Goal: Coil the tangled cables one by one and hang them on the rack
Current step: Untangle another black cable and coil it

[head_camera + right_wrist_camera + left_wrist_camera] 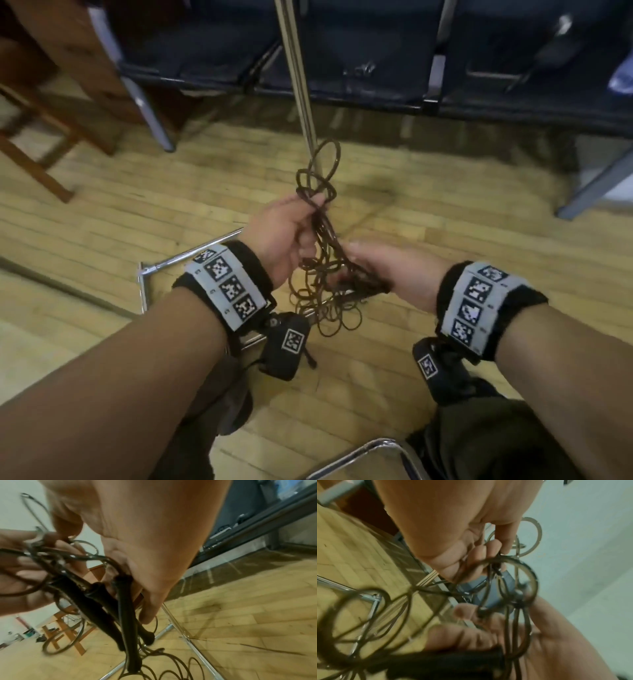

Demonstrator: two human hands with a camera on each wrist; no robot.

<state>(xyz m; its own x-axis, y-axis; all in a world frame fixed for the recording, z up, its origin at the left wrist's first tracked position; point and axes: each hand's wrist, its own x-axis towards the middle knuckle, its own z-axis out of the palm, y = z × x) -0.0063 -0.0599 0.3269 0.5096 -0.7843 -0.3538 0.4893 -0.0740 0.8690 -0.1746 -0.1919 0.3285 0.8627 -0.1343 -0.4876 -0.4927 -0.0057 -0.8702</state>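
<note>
A tangle of thin dark cables hangs between my two hands above the wooden floor. My left hand grips the upper strands, and loose loops stick up above its fingers. My right hand is lower and to the right, fingers curled round the cables and their thick black plug ends. In the left wrist view the left fingers pinch several strands. The rack's chrome pole rises just behind the cables, and its chrome base frame lies on the floor below my left wrist.
Dark blue seats on metal legs line the far side. A wooden chair stands at the far left. A chrome chair frame curves near my knees. Cable loops trail onto the parquet.
</note>
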